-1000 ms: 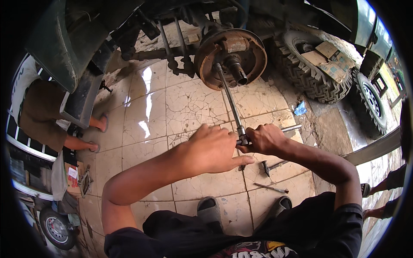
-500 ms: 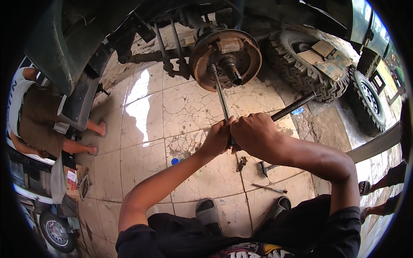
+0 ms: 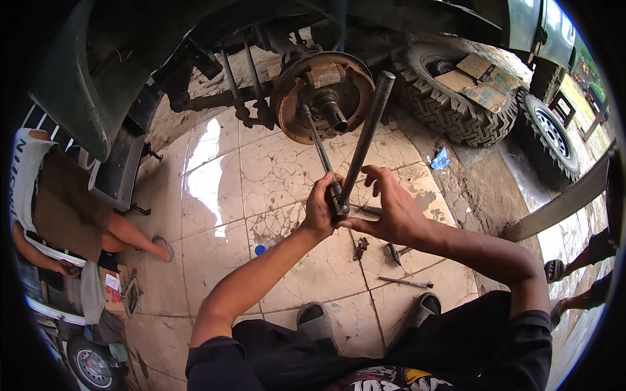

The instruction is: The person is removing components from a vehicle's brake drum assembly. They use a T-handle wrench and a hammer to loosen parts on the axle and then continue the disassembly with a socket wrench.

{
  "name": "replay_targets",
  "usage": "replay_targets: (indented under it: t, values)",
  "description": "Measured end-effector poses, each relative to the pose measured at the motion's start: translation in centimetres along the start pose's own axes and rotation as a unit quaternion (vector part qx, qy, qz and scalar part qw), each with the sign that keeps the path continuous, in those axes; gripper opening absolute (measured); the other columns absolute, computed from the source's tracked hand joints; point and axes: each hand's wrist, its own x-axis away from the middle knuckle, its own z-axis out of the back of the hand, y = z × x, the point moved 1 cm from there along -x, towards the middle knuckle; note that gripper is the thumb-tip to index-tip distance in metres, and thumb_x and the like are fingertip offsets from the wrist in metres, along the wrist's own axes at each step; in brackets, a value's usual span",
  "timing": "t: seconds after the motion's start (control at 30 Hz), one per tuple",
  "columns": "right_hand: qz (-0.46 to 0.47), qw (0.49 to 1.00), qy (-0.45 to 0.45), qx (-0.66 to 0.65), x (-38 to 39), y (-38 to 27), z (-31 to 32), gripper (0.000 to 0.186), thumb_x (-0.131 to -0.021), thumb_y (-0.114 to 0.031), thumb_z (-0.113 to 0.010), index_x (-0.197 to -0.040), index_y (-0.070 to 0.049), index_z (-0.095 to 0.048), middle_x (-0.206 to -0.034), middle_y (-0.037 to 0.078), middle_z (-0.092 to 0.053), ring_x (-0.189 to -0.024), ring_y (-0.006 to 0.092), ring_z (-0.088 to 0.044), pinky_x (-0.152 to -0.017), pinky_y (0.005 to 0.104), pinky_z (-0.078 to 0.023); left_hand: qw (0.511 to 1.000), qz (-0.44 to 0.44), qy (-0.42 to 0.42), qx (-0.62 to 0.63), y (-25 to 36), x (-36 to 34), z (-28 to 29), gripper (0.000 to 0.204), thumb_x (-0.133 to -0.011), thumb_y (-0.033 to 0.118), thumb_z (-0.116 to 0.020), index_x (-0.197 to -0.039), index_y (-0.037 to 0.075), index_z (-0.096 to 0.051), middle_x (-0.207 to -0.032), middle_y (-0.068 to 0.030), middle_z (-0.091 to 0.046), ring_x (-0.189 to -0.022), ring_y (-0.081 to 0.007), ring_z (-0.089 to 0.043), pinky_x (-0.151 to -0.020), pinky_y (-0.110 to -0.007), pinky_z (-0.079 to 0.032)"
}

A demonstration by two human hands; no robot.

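A long extension bar [image 3: 316, 143] reaches from the rusty brake backing plate [image 3: 285, 104] down to my left hand [image 3: 319, 207]. Its far end, with a socket on it, sits against the plate beside the protruding axle tube [image 3: 334, 117]. My left hand is closed round the near end, where a thick pipe handle [image 3: 370, 133] joins it and points up and away. Just right of that joint is my right hand [image 3: 399, 212], open, fingers spread off the handle. Its thumb is close under the joint; whether it touches I cannot tell.
On the cracked tile floor [image 3: 280, 169] near my feet lie a hammer [image 3: 394, 254], a brush [image 3: 405, 282], small rusty parts [image 3: 360, 247] and a blue cap [image 3: 261, 250]. A large tyre [image 3: 450, 104] bears cardboard at right. Another person [image 3: 68, 195] is at left; someone's legs [image 3: 580, 280] show at right.
The pipe handle has swung from pointing right to pointing up and away. My right hand has let go of it and opened. My left hand still holds the joint.
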Motion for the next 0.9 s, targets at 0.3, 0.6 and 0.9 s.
replay_targets:
  t: [0.3, 0.6, 0.9]
  values:
    - [0.085, 0.996, 0.001, 0.032, -0.6, 1.0, -3.2, 0.048, -0.079, -0.019, -0.062, -0.109, 0.007, -0.036, -0.091, 0.021, -0.045, -0.079, 0.0386, -0.056, -0.063, 0.0427, -0.048, 0.97, 0.086, -0.119, -0.192, 3.9, 0.1, -0.8, 0.04, -0.098, 0.039, -0.031, -0.11, 0.009, -0.054, -0.101, -0.0051, -0.059, -0.095, -0.0126, -0.055, -0.082, -0.031, -0.046]
    - [0.069, 0.956, -0.218, 0.185, 0.2, 1.8, -3.2, 0.04, -0.083, -0.009, -0.049, -0.12, -0.015, -0.036, -0.104, 0.022, -0.042, -0.074, 0.0345, -0.061, -0.065, 0.042, -0.051, 0.974, 0.14, -0.102, -0.143, 10.2, -7.6, 3.0, 0.037, -0.096, 0.033, -0.04, -0.108, 0.0, -0.051, -0.106, -0.016, -0.059, -0.102, -0.0287, -0.059, -0.083, -0.051, -0.052]
    - [0.097, 0.939, -0.182, 0.274, -0.6, 0.3, -2.5, 0.048, -0.076, -0.009, -0.056, -0.121, -0.013, -0.04, -0.099, 0.017, -0.046, -0.077, 0.027, -0.057, -0.069, 0.0359, -0.045, 0.996, 0.048, 0.002, -0.076, 7.2, -9.2, 2.4, 0.017, -0.094, 0.017, -0.046, -0.094, 0.001, -0.052, -0.086, -0.0113, -0.058, -0.082, -0.0265, -0.061, -0.074, -0.054, -0.055]
